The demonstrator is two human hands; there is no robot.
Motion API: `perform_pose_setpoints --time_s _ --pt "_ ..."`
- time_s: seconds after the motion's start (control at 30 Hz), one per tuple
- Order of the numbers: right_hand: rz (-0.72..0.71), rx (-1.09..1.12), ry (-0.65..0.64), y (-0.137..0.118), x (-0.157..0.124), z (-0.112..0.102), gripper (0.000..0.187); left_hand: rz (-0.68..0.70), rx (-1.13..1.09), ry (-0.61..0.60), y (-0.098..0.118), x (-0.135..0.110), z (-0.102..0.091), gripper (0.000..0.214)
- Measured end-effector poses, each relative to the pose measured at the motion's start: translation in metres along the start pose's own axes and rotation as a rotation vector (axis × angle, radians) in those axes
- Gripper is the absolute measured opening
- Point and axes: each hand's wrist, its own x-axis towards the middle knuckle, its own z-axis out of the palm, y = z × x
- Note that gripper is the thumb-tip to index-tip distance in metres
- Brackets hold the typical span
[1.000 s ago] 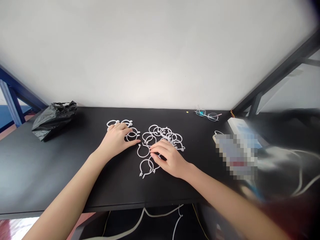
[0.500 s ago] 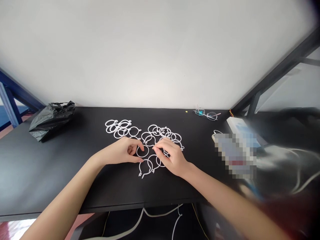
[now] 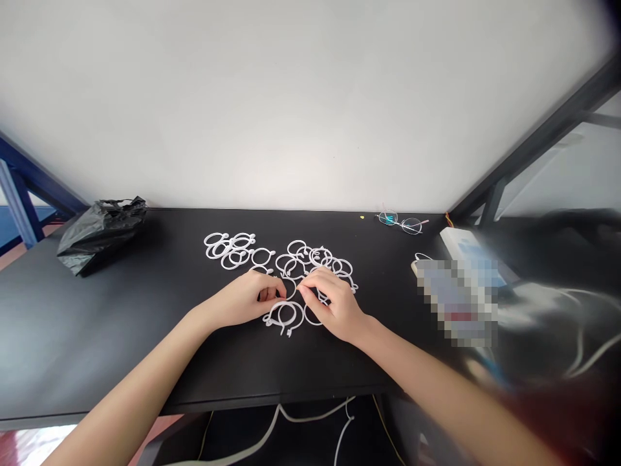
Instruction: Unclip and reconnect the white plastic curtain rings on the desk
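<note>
Many white plastic curtain rings, thin open hoops with small knobbed ends, lie loose on the black table [image 3: 204, 369]. My left hand [image 3: 252, 294] has thumb and fingers drawn together at the edge of a white curtain ring [image 3: 294, 289] between the hands. On that ring's other side, my right hand [image 3: 334, 301] is closed in a pinch, its fingertips at the rim. Just below the left fingertips, overlapping curtain rings [image 3: 291, 329] rest on the table. More rings [image 3: 320, 255] lie behind the right hand, which partly covers some of them.
A separate cluster of curtain rings [image 3: 233, 249] lies at the back left. A crumpled black plastic bag [image 3: 101, 233] stands further left. Eyeglasses [image 3: 400, 221] lie near the wall. To the right are a white box [image 3: 468, 252], a blurred phone-like object [image 3: 453, 301] and pale cables.
My left hand has moved right and its fingers have closed. The ring between my hands has shifted right, and the rings below have been nudged together. My right hand stays almost still.
</note>
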Motion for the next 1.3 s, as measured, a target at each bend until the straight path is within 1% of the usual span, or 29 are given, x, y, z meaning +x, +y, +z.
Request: perform_pose_setpoints --time_s 0.07,0.13,0.2,0.27,0.37,0.47,0.53,0.63,0.8,0.9,1.0,1.07,1.17,1.23,1.3 --pt "-0.024 -0.010 -0.023 0.000 0.000 0.000 0.011 0.006 0.082 0.048 0.004 0.001 0.006 0.016" --pt "-0.091 -0.019 -0.057 0.001 -0.001 0.000 0.004 0.003 0.171 0.096 0.008 0.002 0.011 0.014" --pt "-0.181 -0.024 -0.105 0.001 -0.002 0.001 0.011 0.000 0.238 0.121 0.011 0.003 0.015 0.012" --pt "-0.246 -0.036 -0.175 0.000 -0.003 0.003 0.017 -0.010 0.264 0.122 0.013 0.004 0.017 0.012" --pt "-0.256 -0.093 -0.295 0.001 -0.005 0.006 0.015 -0.037 0.255 0.116 0.014 0.004 0.017 0.012" --pt "-0.226 -0.157 -0.356 0.002 -0.005 0.006 0.012 -0.048 0.252 0.108 0.012 0.004 0.017 0.009" --pt "-0.198 -0.171 -0.357 0.004 -0.004 0.004 0.014 -0.056 0.262 0.103 0.010 0.005 0.017 0.007" --pt "-0.141 -0.172 -0.338 0.008 -0.002 0.000 0.013 -0.069 0.285 0.104 0.009 0.005 0.018 0.010" --pt "-0.045 -0.173 -0.279 0.020 -0.001 -0.007 0.014 -0.083 0.318 0.123 0.010 0.004 0.017 0.011" --pt "-0.001 -0.160 -0.218 0.029 -0.001 -0.013 0.016 -0.075 0.300 0.122 0.009 0.003 0.016 0.009" --pt "0.034 -0.185 -0.170 0.035 0.000 -0.018 0.018 -0.066 0.223 0.135 0.009 0.002 0.015 0.005" --pt "0.048 -0.213 -0.142 0.035 0.002 -0.020 0.020 -0.056 0.110 0.149 0.009 0.001 0.013 0.004" --pt "0.030 -0.198 -0.047 0.028 0.004 -0.021 0.020 -0.077 -0.158 0.155 0.012 0.001 0.010 0.016" --pt "-0.003 -0.115 0.023 0.020 0.005 -0.021 0.022 -0.114 -0.370 0.145 0.014 0.001 0.007 0.027" --pt "-0.007 -0.014 0.003 0.013 0.005 -0.021 0.032 -0.133 -0.555 0.119 0.015 0.002 0.006 0.036"
